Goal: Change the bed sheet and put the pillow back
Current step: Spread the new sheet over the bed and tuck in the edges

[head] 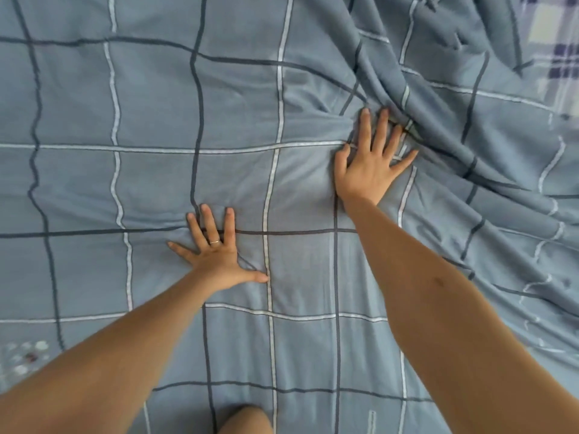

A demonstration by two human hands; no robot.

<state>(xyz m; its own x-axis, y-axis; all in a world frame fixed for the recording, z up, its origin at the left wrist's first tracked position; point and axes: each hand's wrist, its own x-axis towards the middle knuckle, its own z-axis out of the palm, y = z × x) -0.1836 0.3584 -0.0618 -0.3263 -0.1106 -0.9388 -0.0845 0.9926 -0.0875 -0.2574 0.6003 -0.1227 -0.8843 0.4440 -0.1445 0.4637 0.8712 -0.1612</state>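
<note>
Left hand (216,252) flat, fingers spread, pinning the blue checked bed sheet (156,104). Right hand (371,164) flat, fingers spread against bunched folds (454,126). Risk: pushing drags cloth, wrinkles reform. Pillow unseen.

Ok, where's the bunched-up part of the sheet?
Head view, upper right: the folds fan out from the right hand, pressed flat at their edge, toward the plaid fabric in the corner.
</note>
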